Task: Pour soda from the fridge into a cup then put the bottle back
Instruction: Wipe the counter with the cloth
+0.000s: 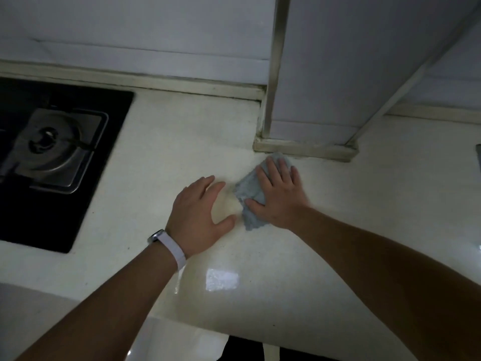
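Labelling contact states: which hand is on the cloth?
The right hand, pressing flat on the blue-grey cloth. The left hand, with the white wristband, rests on bare countertop.

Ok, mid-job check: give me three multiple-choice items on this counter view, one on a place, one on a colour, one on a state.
1. Where is the gas burner?
A. left of both hands
B. right of both hands
C. between the hands

2. What colour is the cloth?
A. red
B. blue-grey
C. yellow

3. How is the right hand placed?
A. raised off the counter
B. curled round a bottle
C. flat on the cloth

Key: 1 A, the burner sits at the far left edge; 2 B, its folds show blue-grey; 3 C, straight fingers press it onto the countertop, the left hand flat alongside.
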